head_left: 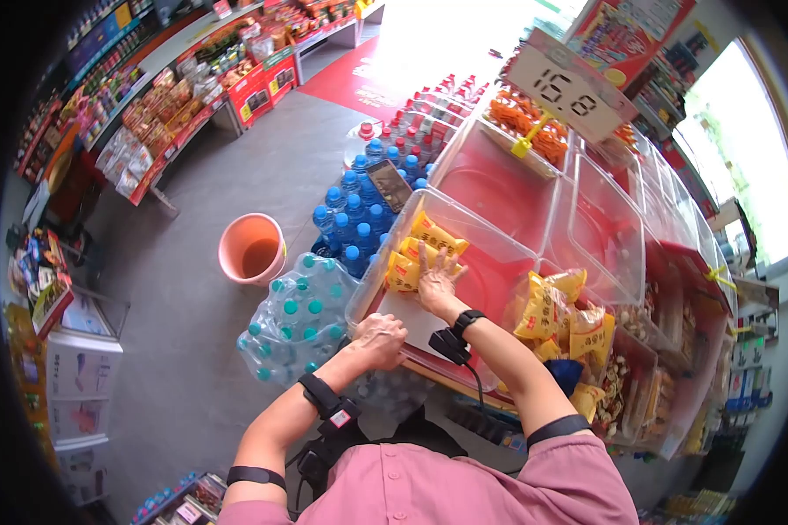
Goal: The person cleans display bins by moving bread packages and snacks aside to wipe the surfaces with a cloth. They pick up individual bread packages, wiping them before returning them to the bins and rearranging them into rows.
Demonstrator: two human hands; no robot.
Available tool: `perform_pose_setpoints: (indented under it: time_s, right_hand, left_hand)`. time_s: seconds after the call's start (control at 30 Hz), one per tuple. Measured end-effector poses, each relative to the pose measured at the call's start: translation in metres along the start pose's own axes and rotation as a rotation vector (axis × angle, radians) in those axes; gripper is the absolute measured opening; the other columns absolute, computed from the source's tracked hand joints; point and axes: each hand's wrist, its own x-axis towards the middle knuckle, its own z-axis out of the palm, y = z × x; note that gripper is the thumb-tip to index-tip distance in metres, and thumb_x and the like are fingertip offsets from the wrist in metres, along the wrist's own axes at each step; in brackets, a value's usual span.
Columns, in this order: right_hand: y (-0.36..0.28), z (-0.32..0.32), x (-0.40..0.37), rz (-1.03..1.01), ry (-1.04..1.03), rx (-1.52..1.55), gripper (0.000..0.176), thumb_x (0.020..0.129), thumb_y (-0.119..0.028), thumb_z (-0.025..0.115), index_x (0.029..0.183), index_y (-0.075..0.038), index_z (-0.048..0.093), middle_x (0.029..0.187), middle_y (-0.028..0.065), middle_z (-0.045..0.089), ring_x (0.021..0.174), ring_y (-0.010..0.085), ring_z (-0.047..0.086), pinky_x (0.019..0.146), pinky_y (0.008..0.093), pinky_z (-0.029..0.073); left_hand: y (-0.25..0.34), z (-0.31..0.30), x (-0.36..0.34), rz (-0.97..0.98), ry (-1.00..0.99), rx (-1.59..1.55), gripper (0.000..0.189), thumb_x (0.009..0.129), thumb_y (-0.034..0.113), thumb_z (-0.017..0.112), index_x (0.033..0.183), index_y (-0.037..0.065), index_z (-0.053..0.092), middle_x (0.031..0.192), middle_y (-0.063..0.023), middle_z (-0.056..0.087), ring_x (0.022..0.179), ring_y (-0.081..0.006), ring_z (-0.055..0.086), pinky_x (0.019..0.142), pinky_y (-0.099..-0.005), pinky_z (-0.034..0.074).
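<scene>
Inside a clear plastic bin (518, 251), several yellow snack packets (435, 233) stand in a row along the left wall. My right hand (438, 282) lies over the nearer packets with its fingers stretched out and apart, touching them. At the bin's near left corner, my left hand (379, 341) is closed with fingers curled over the rim; its fingertips are hidden. A pale flat sheet (416, 322) covers part of the bin floor between the two hands. More yellow packets (538, 306) are heaped in the bin to the right.
Blue-capped water bottles (355, 210) stand left of the bin, with a phone (389, 185) lying on them. Wrapped green-capped bottles (293, 319) and a pink bucket (252, 249) are on the floor. A price sign (572, 86) rises over neighbouring bins. Shelves line the left side.
</scene>
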Motion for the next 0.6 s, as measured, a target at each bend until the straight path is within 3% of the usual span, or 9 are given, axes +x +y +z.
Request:
perform_pose_setpoints:
  time_s: [0.03,0.17,0.3,0.37,0.4,0.43,0.5,0.57,0.6]
  right_hand:
    - [0.000,0.001,-0.001,0.024,0.012,0.010,0.125,0.062,-0.054,0.076,0.144,-0.024,-0.013,0.144,0.0341,0.002,0.131,0.0558,-0.002,0.095,0.0740,0.001]
    - [-0.006,-0.019,-0.018,-0.015,0.012,-0.050,0.140,0.044,-0.065,0.078,0.145,-0.026,-0.010,0.145,0.0330,-0.007,0.132,0.0541,-0.009,0.093,0.0763,-0.002]
    - [0.002,-0.064,-0.045,-0.055,0.060,0.023,0.136,0.044,-0.067,0.077,0.146,-0.026,-0.004,0.146,0.0314,-0.007,0.133,0.0526,-0.008,0.094,0.0764,0.000]
    - [0.019,-0.082,-0.060,-0.223,0.134,0.143,0.126,0.051,-0.065,0.075,0.146,-0.026,0.002,0.147,0.0301,-0.002,0.134,0.0509,-0.005,0.098,0.0729,0.004]
    - [0.034,-0.097,-0.075,-0.258,0.218,0.164,0.112,0.059,-0.060,0.074,0.145,-0.025,0.013,0.147,0.0281,0.005,0.136,0.0467,0.001,0.103,0.0662,0.010]
    - [0.052,-0.115,-0.090,-0.282,0.310,0.131,0.091,0.068,-0.050,0.072,0.141,-0.020,0.027,0.144,0.0273,0.018,0.135,0.0431,0.016,0.107,0.0559,0.019]
    - [0.096,-0.128,-0.114,-0.285,0.468,0.207,0.064,0.076,-0.037,0.069,0.130,-0.012,0.044,0.135,0.0266,0.036,0.125,0.0394,0.038,0.103,0.0454,0.033]
    - [0.136,-0.135,-0.133,-0.115,0.334,0.242,0.045,0.078,-0.023,0.065,0.120,-0.008,0.054,0.122,0.0224,0.052,0.112,0.0344,0.052,0.094,0.0380,0.043]
    - [0.155,-0.141,-0.137,-0.066,0.189,0.267,0.043,0.079,-0.018,0.063,0.119,-0.005,0.054,0.121,0.0213,0.052,0.110,0.0347,0.052,0.092,0.0380,0.044]
  left_hand:
    - [0.000,0.001,-0.001,-0.015,0.009,0.013,0.035,0.065,0.040,0.067,0.078,0.008,0.066,0.083,-0.0070,0.063,0.087,-0.0233,0.061,0.075,-0.0354,0.049]
    - [-0.002,0.008,0.002,-0.010,0.027,0.092,0.033,0.066,0.041,0.066,0.072,0.009,0.067,0.078,-0.0062,0.065,0.082,-0.0231,0.062,0.070,-0.0363,0.050]
    - [0.001,0.000,0.004,-0.017,-0.053,0.117,0.038,0.070,0.045,0.064,0.077,0.008,0.068,0.084,-0.0075,0.065,0.089,-0.0233,0.061,0.076,-0.0364,0.049]
    - [0.002,0.003,0.002,0.022,0.122,0.077,0.033,0.066,0.042,0.066,0.065,0.009,0.067,0.072,-0.0056,0.064,0.077,-0.0226,0.062,0.067,-0.0354,0.050]
    - [0.002,0.005,0.002,0.018,0.142,0.077,0.033,0.065,0.042,0.067,0.064,0.009,0.067,0.070,-0.0059,0.064,0.076,-0.0227,0.062,0.067,-0.0355,0.050]
    - [0.003,0.003,0.003,0.032,0.139,0.081,0.033,0.065,0.042,0.067,0.064,0.009,0.067,0.070,-0.0059,0.064,0.076,-0.0227,0.062,0.067,-0.0355,0.050]
    - [0.006,-0.001,0.002,0.013,0.126,0.089,0.033,0.065,0.042,0.068,0.064,0.009,0.067,0.070,-0.0059,0.064,0.075,-0.0227,0.062,0.066,-0.0355,0.050]
    - [0.006,-0.002,0.002,0.016,0.117,0.090,0.033,0.065,0.042,0.069,0.065,0.010,0.067,0.070,-0.0060,0.064,0.075,-0.0227,0.062,0.066,-0.0355,0.050]
    - [0.006,-0.002,0.002,0.015,0.111,0.090,0.033,0.065,0.042,0.069,0.065,0.010,0.067,0.071,-0.0061,0.064,0.076,-0.0227,0.062,0.066,-0.0355,0.050]
